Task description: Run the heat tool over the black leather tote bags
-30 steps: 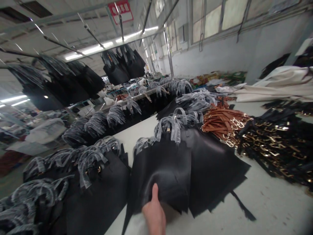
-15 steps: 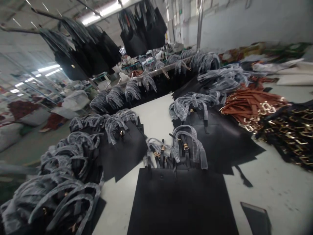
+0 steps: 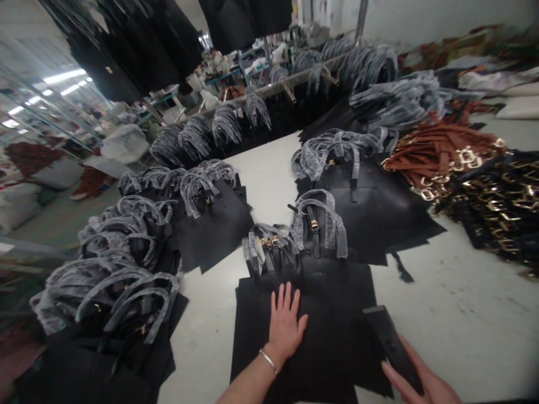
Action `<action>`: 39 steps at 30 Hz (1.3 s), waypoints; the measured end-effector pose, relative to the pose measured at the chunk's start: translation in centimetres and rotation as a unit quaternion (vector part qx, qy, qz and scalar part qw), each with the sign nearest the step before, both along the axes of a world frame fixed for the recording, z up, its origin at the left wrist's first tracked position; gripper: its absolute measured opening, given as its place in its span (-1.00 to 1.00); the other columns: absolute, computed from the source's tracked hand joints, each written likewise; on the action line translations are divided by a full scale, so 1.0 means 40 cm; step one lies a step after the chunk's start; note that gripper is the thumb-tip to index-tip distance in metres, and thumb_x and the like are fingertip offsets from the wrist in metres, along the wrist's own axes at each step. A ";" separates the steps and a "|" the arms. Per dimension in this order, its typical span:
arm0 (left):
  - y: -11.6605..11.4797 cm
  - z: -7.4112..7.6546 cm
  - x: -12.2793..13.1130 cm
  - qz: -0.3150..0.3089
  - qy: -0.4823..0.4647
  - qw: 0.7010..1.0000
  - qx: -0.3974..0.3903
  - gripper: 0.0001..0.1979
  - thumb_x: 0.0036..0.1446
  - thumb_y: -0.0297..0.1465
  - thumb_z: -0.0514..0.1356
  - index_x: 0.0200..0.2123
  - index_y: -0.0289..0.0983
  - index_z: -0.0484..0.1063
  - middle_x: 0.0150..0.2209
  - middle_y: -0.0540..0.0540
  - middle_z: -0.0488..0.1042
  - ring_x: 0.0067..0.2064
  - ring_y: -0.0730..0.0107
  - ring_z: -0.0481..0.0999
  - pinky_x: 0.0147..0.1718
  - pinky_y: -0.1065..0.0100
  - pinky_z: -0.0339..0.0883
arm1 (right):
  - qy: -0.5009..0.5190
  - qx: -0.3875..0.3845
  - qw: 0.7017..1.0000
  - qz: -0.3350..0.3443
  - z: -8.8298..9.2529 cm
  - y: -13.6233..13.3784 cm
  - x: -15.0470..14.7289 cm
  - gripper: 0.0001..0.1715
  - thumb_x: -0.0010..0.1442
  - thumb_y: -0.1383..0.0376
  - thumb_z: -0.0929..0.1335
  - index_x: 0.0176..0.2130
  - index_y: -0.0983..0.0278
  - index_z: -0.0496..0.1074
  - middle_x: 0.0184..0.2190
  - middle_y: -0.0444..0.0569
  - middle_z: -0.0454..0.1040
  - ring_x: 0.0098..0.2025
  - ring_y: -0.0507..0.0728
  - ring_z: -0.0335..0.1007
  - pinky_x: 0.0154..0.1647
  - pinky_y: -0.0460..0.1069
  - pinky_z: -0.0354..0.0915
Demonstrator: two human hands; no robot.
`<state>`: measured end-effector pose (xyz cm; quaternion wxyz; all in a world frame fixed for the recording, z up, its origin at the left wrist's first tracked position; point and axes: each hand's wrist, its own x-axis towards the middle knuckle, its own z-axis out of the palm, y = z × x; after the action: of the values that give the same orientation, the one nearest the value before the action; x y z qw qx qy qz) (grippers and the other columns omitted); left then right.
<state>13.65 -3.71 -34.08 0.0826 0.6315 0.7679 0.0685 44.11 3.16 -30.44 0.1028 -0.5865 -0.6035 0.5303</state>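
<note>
My left hand (image 3: 286,325) lies flat, fingers spread, on a black bag panel (image 3: 328,359) on the table in front of me. A bracelet circles that wrist. My right hand (image 3: 425,376), at the lower right, is wrapped round a black handheld tool (image 3: 393,345) shaped like a hair clipper, with a flat, paler front edge. The tool is over the right side of the panel; whether it touches cannot be made out. Beyond my left hand, plastic-wrapped handles (image 3: 322,221) with black straps and a gold buckle (image 3: 314,224) stand at the panel's far edge.
Bag pieces with wrapped handles (image 3: 126,280) are heaped on the left. More black panels (image 3: 370,219) lie to the right, beside brown straps (image 3: 442,151) and black straps with gold hardware (image 3: 501,207). Behind the pale table (image 3: 269,174), a rail (image 3: 269,92) carries wrapped handles.
Both hands have come into view: the left onto the panel, the right with the black tool. The panels under my left hand have shifted slightly left, and the camera has tilted down.
</note>
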 end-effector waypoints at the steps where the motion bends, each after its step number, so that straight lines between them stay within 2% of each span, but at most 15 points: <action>1: -0.024 -0.005 0.027 0.003 0.006 1.000 -0.002 -0.38 0.22 -0.23 0.10 0.31 -0.17 0.05 0.38 -0.19 -0.12 0.37 -0.05 -0.16 0.26 -0.18 -0.11 | -0.004 -0.004 1.000 0.009 0.010 0.008 -0.010 -0.21 0.10 0.03 0.34 0.24 0.26 0.20 0.07 0.02 0.50 0.14 0.28 0.37 0.07 -0.02 0.36; 4: -0.064 -0.003 0.086 0.018 0.008 1.000 0.008 -0.41 0.22 -0.26 0.09 0.29 -0.25 0.10 0.34 -0.28 -0.01 0.35 -0.09 -0.05 0.24 -0.23 -0.07 | -0.018 -0.009 0.999 0.028 0.033 0.036 -0.039 -0.21 0.14 0.03 0.31 0.26 0.29 0.17 -0.07 0.06 0.58 -0.01 0.29 0.49 -0.08 -0.02 0.41; 7: -0.036 0.018 0.104 0.010 -0.011 0.999 0.038 -0.49 0.22 -0.36 0.06 0.23 -0.35 0.19 0.26 -0.34 0.16 0.32 -0.01 0.06 0.27 -0.20 -0.11 | -0.034 -0.013 0.999 0.038 0.051 0.060 -0.071 -0.12 0.16 0.01 0.27 0.31 0.38 0.03 -0.24 0.09 0.61 -0.24 0.28 0.57 -0.24 0.01 0.41; 11: 0.047 0.043 0.086 -0.083 -0.054 0.995 0.023 -0.49 0.22 -0.37 0.08 0.24 -0.23 0.17 0.31 -0.21 0.09 0.35 0.04 -0.03 0.28 -0.21 -0.21 | 0.000 -0.061 0.995 0.074 0.077 0.084 -0.130 -0.14 0.23 0.00 0.22 0.35 0.33 -0.06 -0.63 -0.17 0.47 -0.57 0.17 0.46 -0.49 -0.03 0.34; 13: 0.064 0.040 0.075 -0.090 -0.063 0.994 0.005 -0.47 0.22 -0.32 0.11 0.26 -0.17 0.15 0.33 -0.17 0.05 0.36 0.00 -0.07 0.27 -0.24 -0.22 | 0.016 -0.085 0.993 0.084 0.080 0.095 -0.163 -0.15 0.24 -0.01 0.22 0.35 0.31 -0.04 -0.70 -0.23 0.41 -0.64 0.13 0.40 -0.57 -0.05 0.29; 15: 0.058 0.030 0.069 -0.083 -0.063 0.995 -0.002 -0.47 0.24 -0.29 0.10 0.27 -0.15 0.13 0.33 -0.16 0.05 0.36 0.00 -0.08 0.26 -0.25 -0.22 | 0.015 -0.112 0.990 0.087 0.072 0.107 -0.195 -0.15 0.23 -0.01 0.24 0.34 0.34 0.00 -0.73 -0.23 0.38 -0.68 0.11 0.36 -0.63 -0.07 0.26; 17: 0.039 0.019 0.067 -0.080 -0.063 0.995 -0.001 -0.47 0.25 -0.28 0.08 0.27 -0.14 0.12 0.33 -0.16 0.05 0.36 0.01 -0.07 0.26 -0.25 -0.23 | 0.017 -0.146 0.985 0.084 0.060 0.123 -0.227 -0.15 0.22 -0.01 0.25 0.33 0.35 0.03 -0.74 -0.23 0.37 -0.71 0.09 0.33 -0.69 -0.08 0.22; 19: 0.021 0.012 0.066 -0.080 -0.067 0.995 0.005 -0.47 0.26 -0.27 0.06 0.28 -0.15 0.11 0.33 -0.15 0.06 0.35 0.01 -0.06 0.26 -0.25 -0.23 | 0.034 -0.173 0.982 0.069 0.052 0.139 -0.261 -0.19 0.22 0.00 0.26 0.31 0.32 0.06 -0.65 -0.19 0.41 -0.73 0.05 0.31 -0.74 -0.10 0.20; 23: 0.012 0.014 0.059 -0.076 -0.090 0.993 0.016 -0.47 0.25 -0.25 0.08 0.27 -0.14 0.14 0.32 -0.15 0.08 0.34 0.00 -0.03 0.26 -0.26 -0.24 | 0.037 -0.165 0.985 0.045 0.060 0.156 -0.317 -0.26 0.22 0.03 0.27 0.26 0.28 0.09 -0.47 -0.15 0.42 -0.73 0.01 0.30 -0.77 -0.10 0.22; 25: 0.014 0.017 0.054 -0.071 -0.108 0.991 0.019 -0.47 0.24 -0.25 0.09 0.26 -0.15 0.14 0.32 -0.16 0.09 0.34 0.00 -0.02 0.26 -0.25 -0.25 | 0.023 -0.168 0.984 0.050 0.073 0.149 -0.321 -0.30 0.23 0.03 0.26 0.23 0.28 0.10 -0.49 -0.17 0.39 -0.74 0.00 0.29 -0.78 -0.11 0.21; 30: 0.015 0.017 0.044 -0.071 -0.131 0.989 0.020 -0.47 0.24 -0.26 0.09 0.26 -0.16 0.14 0.31 -0.18 0.10 0.34 0.01 -0.03 0.27 -0.23 -0.30 | 0.016 -0.253 0.967 0.030 0.097 0.122 -0.302 -0.43 0.25 0.01 0.25 0.13 0.24 0.15 -0.51 -0.20 0.38 -0.76 -0.05 0.24 -0.82 -0.17 0.12; 34: 0.012 0.009 0.039 -0.080 -0.102 0.991 0.026 -0.48 0.27 -0.21 0.05 0.26 -0.18 0.14 0.31 -0.19 0.11 0.33 0.01 -0.02 0.25 -0.24 -0.22 | 0.030 -0.223 0.974 0.026 0.086 0.143 -0.352 -0.48 0.23 0.03 0.28 0.08 0.23 0.18 -0.50 -0.20 0.39 -0.76 -0.04 0.25 -0.82 -0.16 0.16; 39: 0.016 -0.002 0.031 -0.104 -0.050 0.993 0.040 -0.49 0.31 -0.13 -0.05 0.24 -0.21 0.17 0.27 -0.20 0.16 0.31 0.01 0.01 0.20 -0.26 -0.07 | 0.026 -0.188 0.982 0.016 0.067 0.204 -0.447 -0.49 0.21 0.05 0.32 0.05 0.22 0.16 -0.49 -0.19 0.42 -0.76 -0.02 0.27 -0.84 -0.13 0.19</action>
<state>14.87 -3.05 -34.15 0.1026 0.7065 0.6896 0.1215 26.23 11.30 -27.74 -0.0021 -0.5718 -0.4997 0.6506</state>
